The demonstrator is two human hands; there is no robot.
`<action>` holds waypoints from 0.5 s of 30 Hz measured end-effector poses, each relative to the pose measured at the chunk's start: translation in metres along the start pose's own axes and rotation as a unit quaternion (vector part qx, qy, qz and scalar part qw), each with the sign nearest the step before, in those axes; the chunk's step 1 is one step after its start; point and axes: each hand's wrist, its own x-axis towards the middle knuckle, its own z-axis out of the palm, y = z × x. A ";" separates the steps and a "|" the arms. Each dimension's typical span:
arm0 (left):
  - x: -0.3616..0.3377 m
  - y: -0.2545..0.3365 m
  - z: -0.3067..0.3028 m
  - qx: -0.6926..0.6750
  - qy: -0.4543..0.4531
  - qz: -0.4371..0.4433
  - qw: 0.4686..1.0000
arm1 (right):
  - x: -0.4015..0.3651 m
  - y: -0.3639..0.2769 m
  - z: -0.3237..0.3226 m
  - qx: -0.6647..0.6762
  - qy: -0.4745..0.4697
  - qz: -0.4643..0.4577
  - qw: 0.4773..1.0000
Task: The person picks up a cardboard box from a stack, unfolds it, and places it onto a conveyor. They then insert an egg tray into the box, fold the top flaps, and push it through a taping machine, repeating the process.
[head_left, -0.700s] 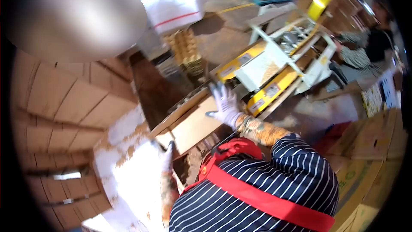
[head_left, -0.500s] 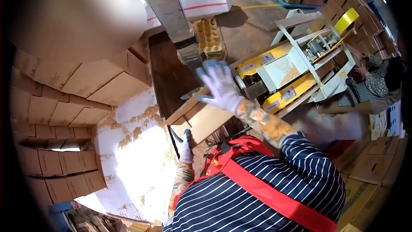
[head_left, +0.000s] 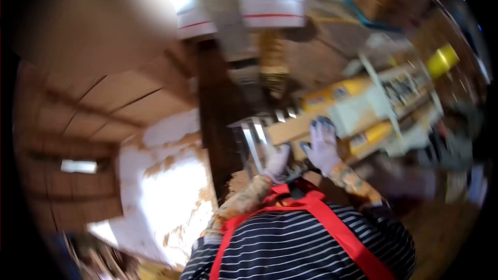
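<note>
A closed cardboard box (head_left: 295, 128) lies on the metal rollers at the mouth of a yellow and white carton taping machine (head_left: 358, 109). On its right part my gloved right hand (head_left: 323, 145) lies flat, fingers stretched out and thumb apart. My gloved left hand (head_left: 276, 162) is at the near left end of the box, with its thumb spread from the fingers. Motion blur hides how firmly the left hand touches the cardboard. Both gloves are pale with dark fingertips.
Stacked cartons (head_left: 83, 109) stand at the left beside a white surface (head_left: 171, 202) strewn with brown shavings. Egg trays (head_left: 273, 62) are piled beyond the rollers, near a metal post (head_left: 220, 15). Yellow tape (head_left: 442, 60) sits on the machine. Another person (head_left: 456, 135) is at far right.
The box has moved right, from the dark bench onto the rollers by the machine. Both hands have come closer together beside it; my right hand has lowered onto the box. The view has shifted.
</note>
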 end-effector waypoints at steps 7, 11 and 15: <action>-0.043 -0.039 -0.105 0.096 -0.031 0.065 0.993 | 0.090 -0.143 0.013 0.358 0.014 -0.265 0.895; -0.204 -0.034 -0.204 -0.056 0.247 0.039 0.967 | 0.097 -0.279 0.048 0.525 -0.163 -0.340 0.763; -0.349 -0.097 -0.323 -0.240 0.556 0.060 0.793 | 0.078 -0.471 0.012 0.431 -0.418 -0.454 0.659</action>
